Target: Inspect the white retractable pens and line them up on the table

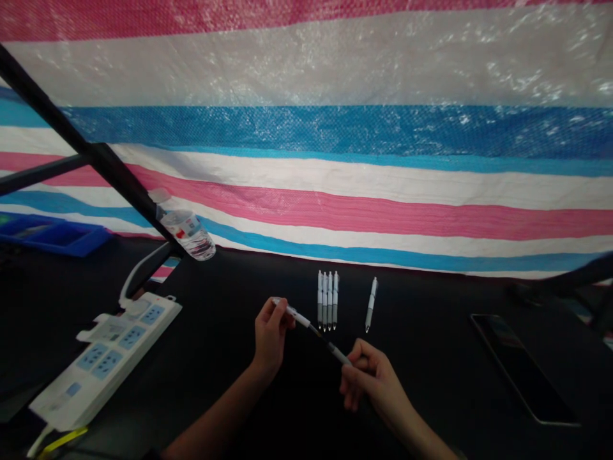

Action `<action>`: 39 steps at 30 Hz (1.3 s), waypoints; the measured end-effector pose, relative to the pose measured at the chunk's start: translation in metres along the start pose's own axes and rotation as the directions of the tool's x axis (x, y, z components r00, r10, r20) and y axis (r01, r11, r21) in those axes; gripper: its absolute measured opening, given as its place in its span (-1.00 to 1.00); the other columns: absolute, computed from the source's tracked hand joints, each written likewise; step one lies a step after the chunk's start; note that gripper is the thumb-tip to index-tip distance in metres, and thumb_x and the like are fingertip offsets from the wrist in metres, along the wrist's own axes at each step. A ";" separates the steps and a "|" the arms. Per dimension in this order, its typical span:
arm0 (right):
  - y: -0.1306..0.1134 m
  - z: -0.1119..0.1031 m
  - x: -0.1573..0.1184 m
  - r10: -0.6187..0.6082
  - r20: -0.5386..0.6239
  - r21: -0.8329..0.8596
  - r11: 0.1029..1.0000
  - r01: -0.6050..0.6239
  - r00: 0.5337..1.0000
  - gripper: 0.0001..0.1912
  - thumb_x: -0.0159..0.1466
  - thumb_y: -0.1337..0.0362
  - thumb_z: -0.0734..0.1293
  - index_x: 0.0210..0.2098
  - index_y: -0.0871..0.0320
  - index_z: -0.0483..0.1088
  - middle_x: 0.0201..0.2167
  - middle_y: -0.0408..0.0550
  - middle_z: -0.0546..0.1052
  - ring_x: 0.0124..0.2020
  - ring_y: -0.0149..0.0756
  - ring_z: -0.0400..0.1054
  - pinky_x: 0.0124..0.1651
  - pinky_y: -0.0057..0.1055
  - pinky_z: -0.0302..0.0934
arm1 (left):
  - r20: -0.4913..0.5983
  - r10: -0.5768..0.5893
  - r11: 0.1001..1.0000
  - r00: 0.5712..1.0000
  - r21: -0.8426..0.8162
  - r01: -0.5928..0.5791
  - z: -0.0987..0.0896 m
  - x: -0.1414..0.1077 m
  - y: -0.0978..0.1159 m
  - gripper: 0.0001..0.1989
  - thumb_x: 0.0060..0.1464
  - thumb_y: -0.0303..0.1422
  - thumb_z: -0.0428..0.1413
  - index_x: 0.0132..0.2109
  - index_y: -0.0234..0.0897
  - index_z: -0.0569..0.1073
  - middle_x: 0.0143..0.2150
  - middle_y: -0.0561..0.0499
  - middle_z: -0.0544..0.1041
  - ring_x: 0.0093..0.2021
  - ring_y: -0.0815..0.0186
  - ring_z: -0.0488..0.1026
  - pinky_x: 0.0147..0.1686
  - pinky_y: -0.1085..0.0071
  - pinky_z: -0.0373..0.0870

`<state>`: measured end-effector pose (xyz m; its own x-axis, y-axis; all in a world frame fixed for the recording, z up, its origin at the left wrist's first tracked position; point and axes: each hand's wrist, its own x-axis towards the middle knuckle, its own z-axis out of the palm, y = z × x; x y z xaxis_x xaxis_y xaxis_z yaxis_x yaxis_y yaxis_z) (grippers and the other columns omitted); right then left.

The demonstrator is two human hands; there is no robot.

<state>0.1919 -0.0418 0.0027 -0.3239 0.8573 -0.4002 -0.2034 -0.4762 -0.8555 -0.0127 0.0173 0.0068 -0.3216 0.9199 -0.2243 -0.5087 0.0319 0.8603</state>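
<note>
Between my hands is a pen pulled apart lengthwise, its refill showing in the gap. My left hand (pixel 272 332) is closed on the white upper pen barrel (pixel 299 317). The grey lower barrel (pixel 339 354) is pinched by my right hand (pixel 371 377), tilted down to the right. Just beyond them, several white and grey pens (pixel 327 300) lie side by side in a row on the black table. One more pen (pixel 371 304) of the same kind lies apart to the right of that row.
A white power strip (pixel 108 364) lies at the left, and a dark phone (pixel 522 370) at the right. A clear water bottle (pixel 191 236) leans near a black metal bar (pixel 122 182). Blue trays (pixel 71 239) are at far left. A striped plastic sheet (pixel 335 134) hangs behind the table.
</note>
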 end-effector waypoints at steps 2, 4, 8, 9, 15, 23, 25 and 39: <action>0.000 0.000 0.000 0.000 -0.004 -0.010 1.000 0.000 1.000 -0.53 0.10 0.02 0.50 -0.39 0.11 0.16 -0.63 -0.10 0.57 -0.72 -0.32 0.43 -0.71 -0.58 0.18 | 0.005 -0.009 1.000 1.000 0.017 0.009 0.000 -0.002 -0.002 -0.75 0.00 -0.27 0.29 -0.44 -0.29 0.39 -0.56 0.17 0.35 -0.55 0.46 0.26 -0.56 0.55 0.26; 0.000 0.001 0.001 0.002 -0.003 -0.015 1.000 -0.002 1.000 -0.52 0.09 0.00 0.50 -0.39 0.11 0.16 -0.64 -0.11 0.57 -0.72 -0.31 0.43 -0.71 -0.57 0.18 | 0.016 -0.014 0.999 1.000 0.039 0.014 0.001 -0.005 -0.003 -0.74 0.01 -0.25 0.28 -0.44 -0.29 0.39 -0.56 0.17 0.35 -0.55 0.46 0.26 -0.56 0.55 0.26; 0.000 0.002 0.002 -0.008 -0.005 -0.044 0.999 0.008 1.000 -0.52 0.10 -0.01 0.50 -0.37 0.11 0.16 -0.62 -0.12 0.57 -0.71 -0.30 0.45 -0.70 -0.55 0.20 | 0.077 0.014 0.992 0.997 0.124 -0.023 0.002 -0.016 -0.007 -0.74 0.05 -0.22 0.26 -0.42 -0.28 0.40 -0.56 0.17 0.35 -0.56 0.45 0.27 -0.55 0.54 0.24; 0.001 0.002 0.002 -0.011 -0.002 -0.058 0.998 0.011 1.000 -0.52 0.10 -0.02 0.49 -0.37 0.11 0.16 -0.62 -0.12 0.57 -0.70 -0.30 0.45 -0.69 -0.55 0.21 | 0.097 0.025 0.987 0.995 0.155 -0.040 0.003 -0.020 -0.009 -0.74 0.06 -0.21 0.24 -0.41 -0.28 0.41 -0.56 0.17 0.34 -0.56 0.45 0.27 -0.54 0.54 0.24; 0.004 0.006 0.002 -0.093 -0.052 -0.171 0.982 0.083 0.994 -0.50 0.11 -0.10 0.46 -0.38 0.11 0.18 -0.62 -0.12 0.56 -0.69 -0.31 0.45 -0.67 -0.52 0.23 | 0.110 0.033 0.974 0.993 0.221 -0.057 0.003 -0.033 -0.017 -0.74 0.11 -0.16 0.21 -0.37 -0.25 0.41 -0.52 0.15 0.36 -0.53 0.42 0.29 -0.51 0.50 0.28; 0.010 0.008 0.000 -0.146 -0.045 -0.257 0.958 0.129 0.988 -0.50 0.25 -0.20 0.28 -0.38 0.15 0.29 -0.63 -0.13 0.51 -0.71 -0.39 0.39 -0.68 -0.54 0.19 | 0.091 0.041 0.976 0.995 0.208 -0.059 0.004 -0.038 -0.016 -0.72 0.11 -0.14 0.21 -0.36 -0.26 0.43 -0.49 0.13 0.35 -0.50 0.40 0.31 -0.46 0.49 0.30; 0.010 0.008 0.001 -0.101 -0.009 -0.218 0.971 0.096 0.995 -0.44 0.28 -0.24 0.20 -0.36 0.18 0.31 -0.65 -0.12 0.50 -0.73 -0.39 0.38 -0.70 -0.55 0.16 | 0.094 0.034 0.980 0.995 0.193 -0.052 0.005 -0.038 -0.015 -0.72 0.10 -0.14 0.21 -0.36 -0.26 0.43 -0.49 0.13 0.36 -0.50 0.40 0.31 -0.47 0.49 0.31; 0.011 0.006 0.000 -0.188 -0.055 -0.346 0.925 0.158 0.981 -0.44 0.36 -0.19 0.10 -0.39 0.19 0.34 -0.63 -0.10 0.48 -0.70 -0.41 0.36 -0.70 -0.56 0.07 | 0.084 0.028 0.978 0.996 0.206 -0.045 0.006 -0.037 -0.015 -0.70 0.07 -0.11 0.23 -0.37 -0.26 0.44 -0.52 0.13 0.38 -0.52 0.40 0.32 -0.49 0.49 0.30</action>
<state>0.1841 -0.0488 -0.0049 -0.2288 0.9410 -0.2492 0.0807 -0.2368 -0.9682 0.0117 -0.0154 0.0046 -0.2675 0.9500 -0.1611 -0.3188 0.0705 0.9452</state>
